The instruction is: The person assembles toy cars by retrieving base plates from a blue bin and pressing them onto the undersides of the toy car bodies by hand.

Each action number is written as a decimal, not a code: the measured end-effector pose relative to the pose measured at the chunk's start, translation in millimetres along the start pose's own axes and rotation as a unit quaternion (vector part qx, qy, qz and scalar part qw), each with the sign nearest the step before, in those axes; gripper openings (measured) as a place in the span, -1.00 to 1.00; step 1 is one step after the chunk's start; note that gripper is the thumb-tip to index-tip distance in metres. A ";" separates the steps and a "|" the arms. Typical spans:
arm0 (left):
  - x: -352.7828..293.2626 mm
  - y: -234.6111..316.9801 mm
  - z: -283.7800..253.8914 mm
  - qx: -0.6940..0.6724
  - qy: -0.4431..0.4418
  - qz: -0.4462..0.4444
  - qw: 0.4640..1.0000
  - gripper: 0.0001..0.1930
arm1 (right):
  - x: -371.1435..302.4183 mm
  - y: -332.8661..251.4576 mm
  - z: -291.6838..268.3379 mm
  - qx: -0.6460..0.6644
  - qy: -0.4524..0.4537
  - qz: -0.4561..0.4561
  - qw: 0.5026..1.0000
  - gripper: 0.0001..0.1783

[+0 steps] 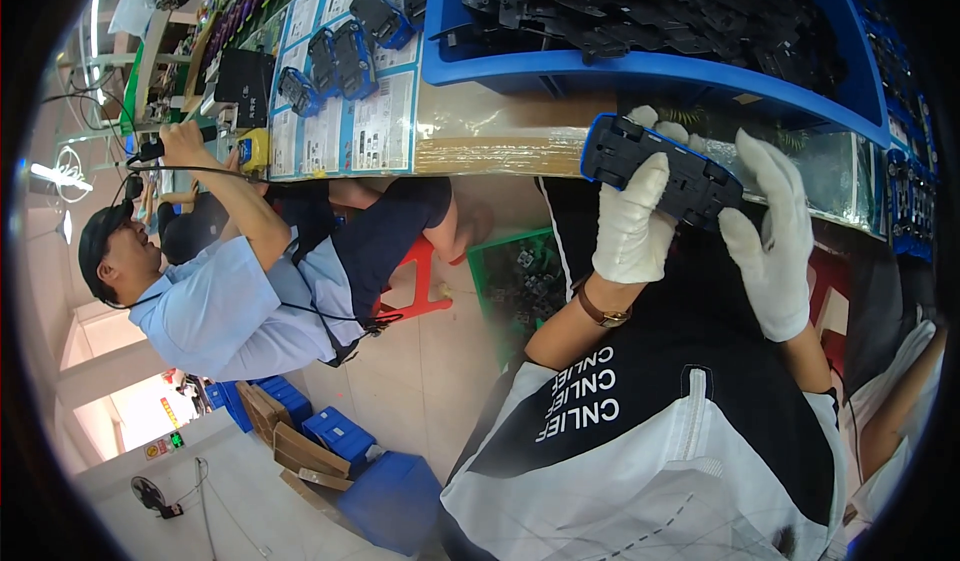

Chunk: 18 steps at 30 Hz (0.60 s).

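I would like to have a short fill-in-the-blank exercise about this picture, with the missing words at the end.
1. The glove on the right hand is coloured ____.
2. The other hand, with a watch at its wrist, is the person's ____ one.
3. The blue bin holds a pile of parts that are ____.
4. The toy car has a black underside, but its visible body edge is ____.

Missing words: white; left; black; blue.

A film-topped bench [470, 129] edges a pale tiled floor [385, 416], where a red stool [424, 279] stands. Leftward, a black fan [149, 496] shows against a pale wall [240, 496]; a tube light [60, 178] glows white.
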<state>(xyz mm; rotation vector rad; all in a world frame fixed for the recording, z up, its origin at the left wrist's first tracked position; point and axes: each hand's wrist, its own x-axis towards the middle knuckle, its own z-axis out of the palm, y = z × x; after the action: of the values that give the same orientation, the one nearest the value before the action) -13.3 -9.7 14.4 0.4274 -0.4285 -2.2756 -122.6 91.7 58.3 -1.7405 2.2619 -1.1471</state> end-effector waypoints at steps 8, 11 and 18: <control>-2.0 -4.5 3.4 0.001 -0.022 0.031 0.999 -0.48 | -8.4 -1.0 10.8 0.509 -0.099 0.340 0.784 -0.29; -1.4 -5.1 4.2 0.007 -0.009 0.039 0.999 -0.49 | -9.2 -2.0 13.8 0.533 -0.091 0.328 0.775 -0.31; 1.2 -8.9 0.5 -0.003 -0.017 0.033 0.999 -0.48 | -14.4 0.4 16.5 0.535 -0.080 0.330 0.773 -0.32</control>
<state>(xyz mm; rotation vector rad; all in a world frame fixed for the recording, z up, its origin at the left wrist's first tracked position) -19.8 -4.7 10.8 0.3678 -0.4470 -2.2211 -110.0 95.7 40.9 -0.4978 1.3317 -1.5073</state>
